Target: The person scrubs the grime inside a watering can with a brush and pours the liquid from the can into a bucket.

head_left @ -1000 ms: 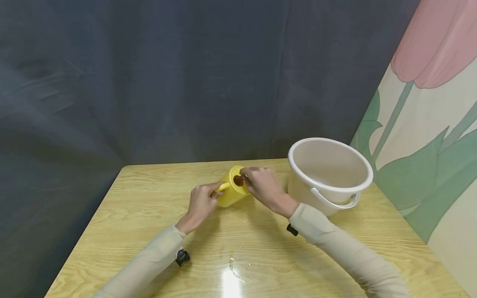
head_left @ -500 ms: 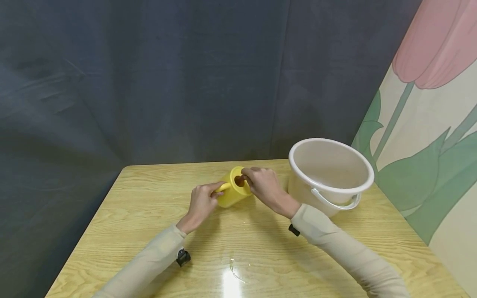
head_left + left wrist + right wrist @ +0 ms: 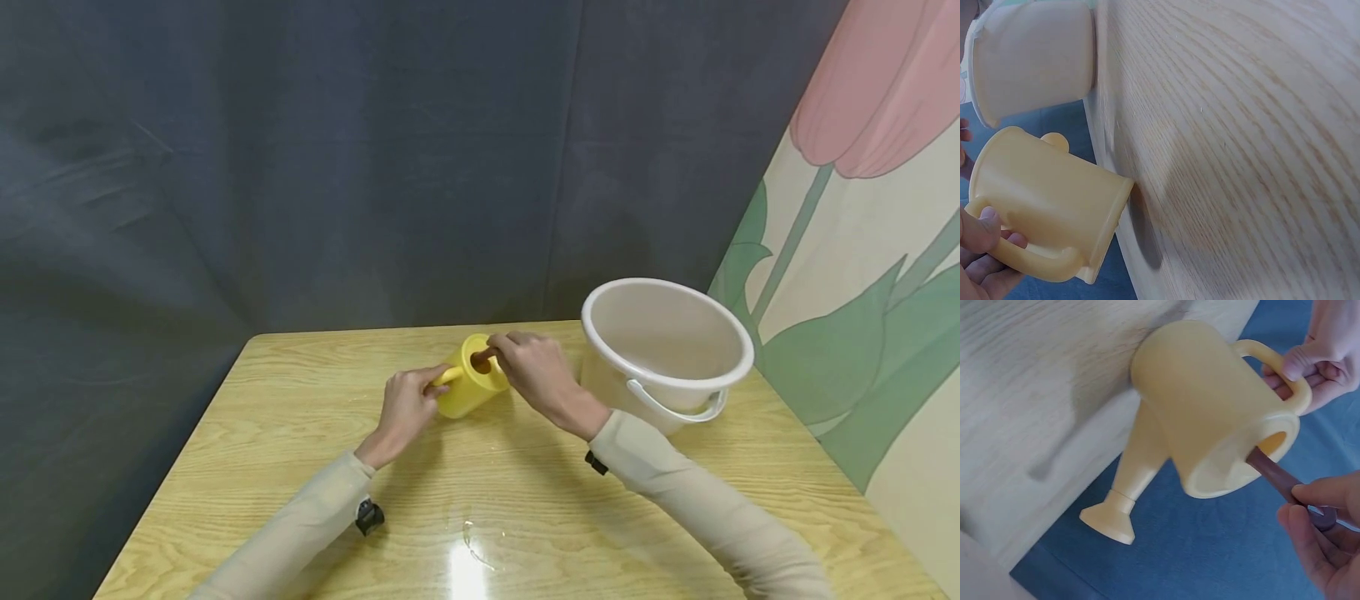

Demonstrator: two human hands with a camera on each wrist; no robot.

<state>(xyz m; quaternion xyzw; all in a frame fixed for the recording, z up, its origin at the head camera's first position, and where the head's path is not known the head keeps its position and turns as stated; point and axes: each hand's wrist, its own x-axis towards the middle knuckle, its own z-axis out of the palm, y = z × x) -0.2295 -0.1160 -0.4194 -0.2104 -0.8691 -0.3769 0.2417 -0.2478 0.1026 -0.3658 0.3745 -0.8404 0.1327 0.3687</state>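
Note:
A yellow watering can (image 3: 467, 398) is tilted low over the table, its round top opening facing the right hand. My left hand (image 3: 407, 408) grips its side handle, fingers wrapped round it in the right wrist view. My right hand (image 3: 538, 375) pinches the ringed end of a brown stick-like handle (image 3: 1277, 478) between thumb and fingers. The rest of that brown piece goes down into the can's opening and is hidden inside. The spout with its flared rose (image 3: 1110, 519) points away from the left hand. Near the can's base (image 3: 1113, 228), the table lies close below.
A white bucket (image 3: 615, 387) with its carrying handle (image 3: 675, 413) hanging down stands right of the can, close by the right forearm. Wet streaks (image 3: 471, 546) mark the wooden table (image 3: 247, 450). A dark curtain (image 3: 405, 167) hangs behind, and a painted wall (image 3: 915, 375) borders the right.
My right hand has drawn slightly back to the right, and more of the brown handle shows at the opening. The left hand and the watering can have barely moved.

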